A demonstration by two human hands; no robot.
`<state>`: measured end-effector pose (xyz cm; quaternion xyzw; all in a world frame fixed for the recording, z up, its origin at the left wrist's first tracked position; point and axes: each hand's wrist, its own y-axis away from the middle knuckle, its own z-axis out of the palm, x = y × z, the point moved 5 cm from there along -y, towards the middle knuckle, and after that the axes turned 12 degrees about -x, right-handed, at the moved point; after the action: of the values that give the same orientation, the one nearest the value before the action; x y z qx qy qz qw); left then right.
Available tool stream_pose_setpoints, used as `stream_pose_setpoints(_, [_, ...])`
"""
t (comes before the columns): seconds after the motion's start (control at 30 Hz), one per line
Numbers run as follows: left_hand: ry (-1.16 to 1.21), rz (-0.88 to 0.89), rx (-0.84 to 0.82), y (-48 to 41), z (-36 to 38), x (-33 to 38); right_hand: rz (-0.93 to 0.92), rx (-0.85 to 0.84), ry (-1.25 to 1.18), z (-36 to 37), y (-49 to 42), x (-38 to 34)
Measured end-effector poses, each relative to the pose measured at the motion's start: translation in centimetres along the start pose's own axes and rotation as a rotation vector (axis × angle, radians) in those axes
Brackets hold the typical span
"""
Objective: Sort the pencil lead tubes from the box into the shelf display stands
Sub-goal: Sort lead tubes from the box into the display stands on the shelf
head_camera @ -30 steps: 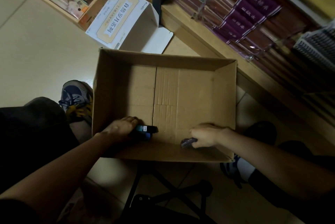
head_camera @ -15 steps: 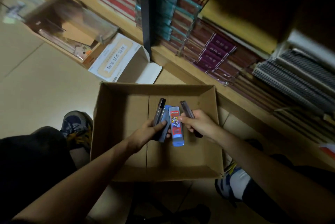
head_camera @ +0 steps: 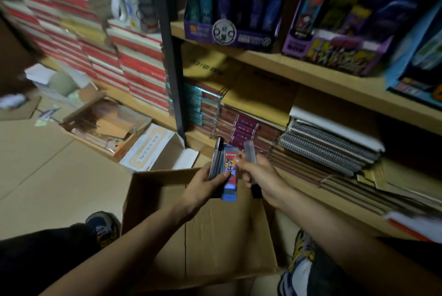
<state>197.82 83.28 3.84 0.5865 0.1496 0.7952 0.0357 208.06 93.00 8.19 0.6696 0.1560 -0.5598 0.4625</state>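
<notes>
Blue lead tube [head_camera: 230,171] and dark tubes [head_camera: 216,159] sit gripped in your left fingers [head_camera: 221,177], with a clear tube [head_camera: 250,152] pinched in your right fingers [head_camera: 242,161], just above the box [head_camera: 155,200]. Next up, probably: the purple display stand [head_camera: 229,34], well above your fingers.

Floor: pale beige tiles [head_camera: 47,176], near left.
Shelving: light wooden shelf boards [head_camera: 311,73] right, black metal upright post [head_camera: 167,56] centre.
Light: dim.

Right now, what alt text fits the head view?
The left hand grips a blue tube and darker tubes, the right hand a grey tube, both above the box. Display stands sit on the shelf above.
</notes>
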Motion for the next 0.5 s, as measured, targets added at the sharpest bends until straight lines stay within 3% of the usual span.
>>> stream_pose_setpoints(0.1, [-0.042, 0.061, -0.024, -0.1, 0.6, 3.7, -0.030, -0.032, -0.071, -0.6, 1.5, -3.8])
stream_pose_setpoints(0.3, [-0.061, 0.177, 0.004, -0.3, 0.1, 12.0, -0.208, -0.148, 0.093, -1.3, 4.6, -12.1])
stream_pose_setpoints(0.5, [-0.097, 0.260, 0.010, 0.6, -0.5, 18.4, -0.323, -0.018, 0.338, -2.2, 6.0, -17.2])
